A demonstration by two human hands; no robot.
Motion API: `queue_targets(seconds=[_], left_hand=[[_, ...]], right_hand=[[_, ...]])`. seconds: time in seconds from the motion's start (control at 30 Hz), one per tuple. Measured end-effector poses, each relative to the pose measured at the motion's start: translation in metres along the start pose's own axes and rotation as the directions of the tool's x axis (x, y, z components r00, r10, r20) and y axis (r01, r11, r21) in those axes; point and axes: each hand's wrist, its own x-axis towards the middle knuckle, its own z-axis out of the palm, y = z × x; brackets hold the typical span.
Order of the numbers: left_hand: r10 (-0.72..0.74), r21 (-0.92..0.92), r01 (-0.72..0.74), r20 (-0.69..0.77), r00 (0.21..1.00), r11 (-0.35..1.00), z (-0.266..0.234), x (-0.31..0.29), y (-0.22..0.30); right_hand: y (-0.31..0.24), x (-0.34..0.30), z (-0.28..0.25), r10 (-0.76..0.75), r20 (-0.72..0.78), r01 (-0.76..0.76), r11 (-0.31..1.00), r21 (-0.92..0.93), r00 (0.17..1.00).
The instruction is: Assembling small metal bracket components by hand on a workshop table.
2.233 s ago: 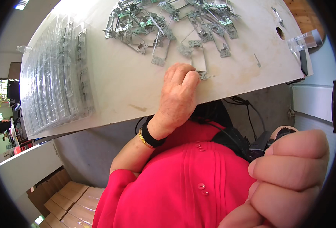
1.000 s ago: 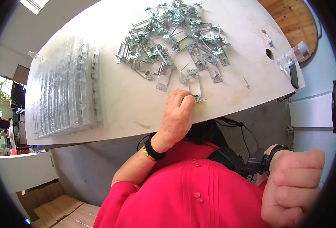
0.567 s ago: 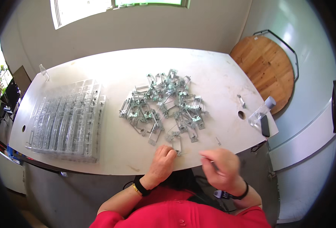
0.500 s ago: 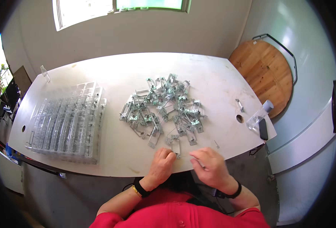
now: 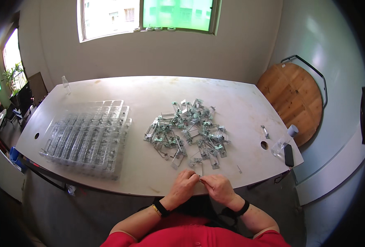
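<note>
Head view: pinching a metal bracket (image 5: 201,168) by the counter's (image 5: 248,136) near edge with the left grip (image 5: 184,187), bunching the right grip (image 5: 218,188) just beside, cannot tell on what. Probably light, stiff, slightly slick; best held by a flat end.

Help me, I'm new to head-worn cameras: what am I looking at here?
No machine here: these are a person's own bare hands, seen by a wide fisheye camera on the head, which bends straight edges. On the pale table are stacked clear plastic trays at left, a pile of metal parts mid-table and a clear bottle at right. Near the front edge, the left hand has its grip on a metal piece; the right hand meets it there, but whether it holds anything is too small to tell.
</note>
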Motion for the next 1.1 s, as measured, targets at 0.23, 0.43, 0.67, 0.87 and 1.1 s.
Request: queue_targets(seconds=[0.23,0.43,0.67,0.87,1.1], left_hand=[[-0.175,-0.071,0.175,0.008,0.985,0.982,-0.002,0.000,0.008],[-0.027,0.091,0.021,0.055,0.998,0.996,0.003,0.003,0.003],[-0.015,0.120,0.009,0.048,0.999,0.993,0.020,0.002,-0.014],[-0.024,0.075,0.022,0.026,0.999,0.997,0.010,0.004,-0.006],[-0.039,0.088,0.039,0.003,0.999,0.995,0.011,-0.007,-0.001]], right_hand=[[0.020,-0.011,0.002,0.236,-0.097,-0.221,0.965,0.145,0.967],[0.062,-0.012,0.012,0.488,-0.038,-0.422,0.789,0.447,0.872],[0.086,-0.013,0.005,0.514,0.097,-0.410,0.542,0.734,0.853],[0.083,-0.016,0.006,0.513,0.103,-0.387,0.487,0.783,0.852],[0.078,-0.023,0.002,0.497,0.147,-0.405,0.464,0.788,0.855]])
